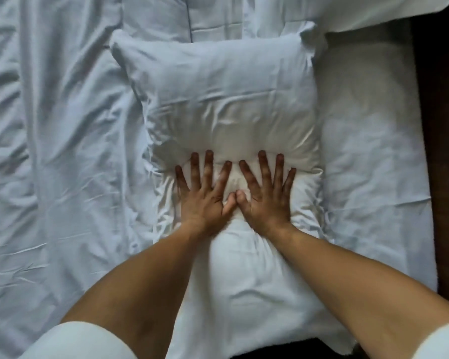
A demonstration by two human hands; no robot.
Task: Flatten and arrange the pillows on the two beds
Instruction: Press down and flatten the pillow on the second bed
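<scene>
A white pillow [218,84] lies lengthwise on the bed, running from the top middle of the head view down to the near edge. My left hand [205,193] and my right hand [267,195] press flat on its middle, side by side, fingers straight and spread, thumbs touching. The pillow is dented under my palms and bulges beyond my fingertips. Its near part lies between my forearms.
A crumpled white duvet [49,151] covers the bed to the left. A bare white sheet [368,141] lies to the right of the pillow. A dark floor strip [441,125] runs along the bed's right edge. More white bedding [360,11] is at the top right.
</scene>
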